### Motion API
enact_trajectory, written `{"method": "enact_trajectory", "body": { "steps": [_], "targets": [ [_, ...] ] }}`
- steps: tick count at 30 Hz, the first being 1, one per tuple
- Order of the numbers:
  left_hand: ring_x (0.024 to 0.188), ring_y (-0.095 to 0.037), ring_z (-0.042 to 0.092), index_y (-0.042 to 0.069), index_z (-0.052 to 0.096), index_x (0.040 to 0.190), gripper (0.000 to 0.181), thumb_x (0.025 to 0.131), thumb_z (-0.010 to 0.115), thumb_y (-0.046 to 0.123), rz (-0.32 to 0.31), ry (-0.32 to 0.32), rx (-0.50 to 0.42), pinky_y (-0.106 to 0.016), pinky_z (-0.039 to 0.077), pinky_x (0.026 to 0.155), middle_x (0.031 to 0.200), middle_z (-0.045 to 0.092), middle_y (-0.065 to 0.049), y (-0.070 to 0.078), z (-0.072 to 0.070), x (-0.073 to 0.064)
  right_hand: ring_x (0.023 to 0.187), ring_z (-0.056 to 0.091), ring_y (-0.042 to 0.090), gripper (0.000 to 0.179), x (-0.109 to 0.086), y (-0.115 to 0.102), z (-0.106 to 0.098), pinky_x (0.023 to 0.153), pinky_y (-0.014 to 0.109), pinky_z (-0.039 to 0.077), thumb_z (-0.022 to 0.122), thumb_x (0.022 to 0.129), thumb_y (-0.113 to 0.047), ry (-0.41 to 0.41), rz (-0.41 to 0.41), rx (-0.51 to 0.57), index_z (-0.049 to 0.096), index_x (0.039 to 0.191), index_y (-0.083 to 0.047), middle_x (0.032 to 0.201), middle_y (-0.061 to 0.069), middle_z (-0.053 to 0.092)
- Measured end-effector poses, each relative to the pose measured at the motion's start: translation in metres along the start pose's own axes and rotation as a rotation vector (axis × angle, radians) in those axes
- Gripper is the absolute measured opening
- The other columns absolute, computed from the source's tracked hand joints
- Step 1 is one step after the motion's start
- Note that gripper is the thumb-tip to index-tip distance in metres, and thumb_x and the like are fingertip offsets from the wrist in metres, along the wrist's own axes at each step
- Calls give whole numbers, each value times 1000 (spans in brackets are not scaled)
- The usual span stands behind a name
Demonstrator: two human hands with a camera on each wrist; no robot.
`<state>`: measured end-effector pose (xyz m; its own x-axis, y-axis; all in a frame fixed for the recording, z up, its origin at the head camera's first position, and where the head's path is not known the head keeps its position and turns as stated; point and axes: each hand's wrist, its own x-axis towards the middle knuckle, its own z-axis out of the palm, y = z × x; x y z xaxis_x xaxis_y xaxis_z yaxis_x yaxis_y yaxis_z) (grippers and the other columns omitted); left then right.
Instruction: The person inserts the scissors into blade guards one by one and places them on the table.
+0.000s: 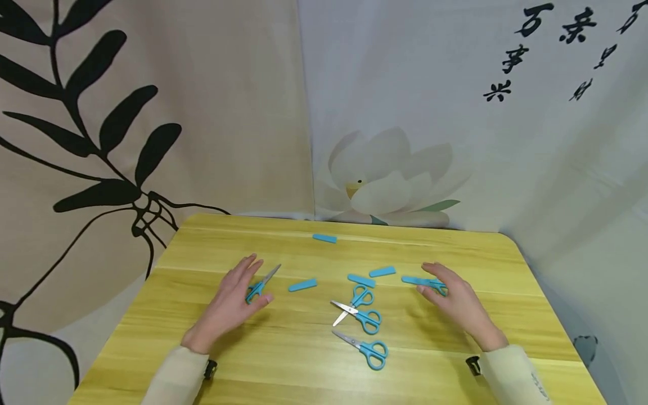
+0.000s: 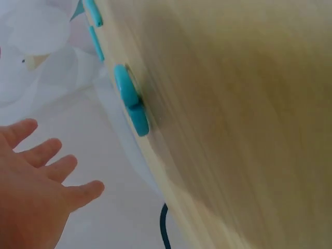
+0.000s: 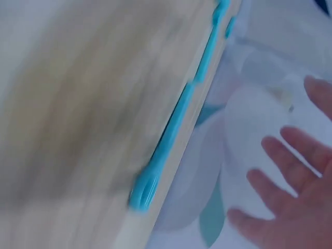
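Two hands above a table (image 1: 283, 360) set with blue-handled scissors and loose blade covers. The right hand (image 1: 453, 292) holds nothing, its fingers spread wide and thumb apart; in the head view the covered scissors (image 1: 416, 280) pass between thumb and fingertips, with the handle loops nearest the palm. Their long axis runs roughly crosswise, the covered end pointing toward the left hand (image 1: 232, 295); of the two hands the right is clearly nearer, and its wrist view shows a gap between fingers and handle. The left hand is likewise spread and holds nothing. Between its thumb and fingers, as seen from the head, lie the handles of the bare scissors (image 1: 260, 287), blades pointing away and rightward from the fingertips. Just past those tips lies the nearest cover (image 1: 302, 285), its long axis nearly crosswise. Between the hands, a crossed pair (image 1: 356, 311) of scissors and a single pair (image 1: 361, 349) lie uncovered, with two covers (image 1: 361, 280) (image 1: 382, 271) just beyond them and a far cover (image 1: 324, 238) beyond all the fingertips.
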<state>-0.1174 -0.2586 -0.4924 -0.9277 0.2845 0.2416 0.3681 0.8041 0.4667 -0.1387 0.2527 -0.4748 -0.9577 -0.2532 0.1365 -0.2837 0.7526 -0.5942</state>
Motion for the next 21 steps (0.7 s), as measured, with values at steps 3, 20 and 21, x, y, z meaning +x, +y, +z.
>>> {"method": "enact_trajectory", "body": {
  "steps": [3,20,21],
  "targets": [
    [153,-44,21,2,34,160,91,94,74,51,28,-36,44,-72,19,117,167,25,-20,4,5,5,146,37,44,60,-6,-16,14,110,71,34,74,98,-37,57,-30,14,57,146,-6,151,19,53],
    [155,-41,18,6,34,161,92,95,64,63,156,-146,190,-67,17,121,169,23,-19,23,30,32,123,63,26,44,-12,-71,84,103,50,52,84,90,-27,-12,-153,51,70,127,-8,130,5,68],
    [155,-42,19,6,34,161,92,95,64,62,159,-148,191,-67,18,121,169,24,-19,23,31,33,120,64,25,42,-11,-72,87,101,49,53,84,89,-27,-17,-160,51,72,124,-8,126,4,69]
  ]
}}
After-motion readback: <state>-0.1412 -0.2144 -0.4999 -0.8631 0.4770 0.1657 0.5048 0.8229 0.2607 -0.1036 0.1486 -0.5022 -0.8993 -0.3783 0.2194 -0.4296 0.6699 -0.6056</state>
